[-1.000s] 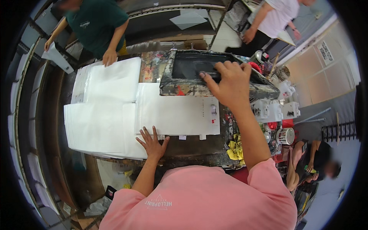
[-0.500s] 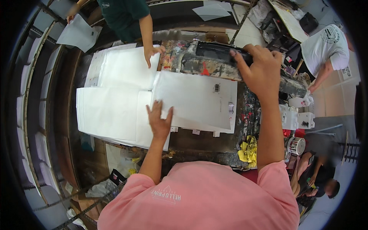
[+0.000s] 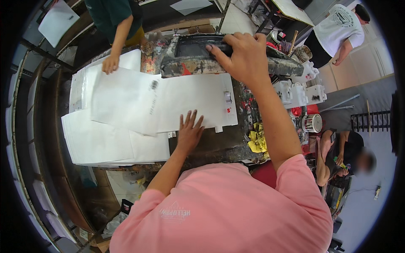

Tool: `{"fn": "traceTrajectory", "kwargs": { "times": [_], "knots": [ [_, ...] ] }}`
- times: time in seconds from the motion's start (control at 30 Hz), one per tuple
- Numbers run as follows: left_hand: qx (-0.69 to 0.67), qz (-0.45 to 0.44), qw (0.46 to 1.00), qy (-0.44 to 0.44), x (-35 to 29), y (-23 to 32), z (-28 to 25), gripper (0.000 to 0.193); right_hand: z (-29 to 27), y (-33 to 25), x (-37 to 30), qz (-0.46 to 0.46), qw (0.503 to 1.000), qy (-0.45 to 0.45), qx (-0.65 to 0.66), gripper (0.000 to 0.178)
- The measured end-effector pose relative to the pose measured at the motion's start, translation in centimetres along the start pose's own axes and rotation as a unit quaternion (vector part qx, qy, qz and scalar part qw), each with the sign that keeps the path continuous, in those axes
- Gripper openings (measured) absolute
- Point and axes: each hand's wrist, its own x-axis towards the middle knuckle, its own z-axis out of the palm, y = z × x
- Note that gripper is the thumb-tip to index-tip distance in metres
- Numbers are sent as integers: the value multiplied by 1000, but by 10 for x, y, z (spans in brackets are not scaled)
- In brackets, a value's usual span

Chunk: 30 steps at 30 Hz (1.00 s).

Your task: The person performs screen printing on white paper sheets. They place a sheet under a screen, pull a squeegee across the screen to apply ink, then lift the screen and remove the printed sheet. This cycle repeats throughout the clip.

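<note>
Gripping dark bar (image 3: 220,49) inside frame (image 3: 195,68): right hand (image 3: 247,57). Left hand (image 3: 190,135), fingers spread, grasping nothing, at near edge of white sheet (image 3: 198,95) on table (image 3: 204,147). Frame at sheet's far edge; likely stiff, weighty, best held by rim. Sheet probably light, easily creased; take by edges.

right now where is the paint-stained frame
In the head view, the frame is at upper centre, over the far side of the table, under the right hand and just beyond the right-hand white sheet.
</note>
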Motion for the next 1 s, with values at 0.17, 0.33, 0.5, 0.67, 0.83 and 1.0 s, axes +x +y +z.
{"fn": "traceTrajectory", "kwargs": {
  "times": [0.17,0.33,0.5,0.67,0.83,1.0],
  "knots": [
    [46,-79,994,-67,4,1,56,63,-1,4,8,-4,1000,-14,9,57],
    [43,-85,992,-84,2,1,55,64,-2,2,6,13,1000,-12,16,58],
    [52,-87,993,-65,0,4,48,68,2,2,10,1,1000,5,3,58],
    [-285,-135,941,121,46,35,-40,84,1,2,-1,10,999,-36,0,57],
    [-885,-176,406,147,36,53,-138,111,-2,-14,-77,7,966,-258,-1,66],
    [-788,-440,419,100,-16,34,-57,116,70,13,-179,4,905,-411,108,49]
  ]
}}
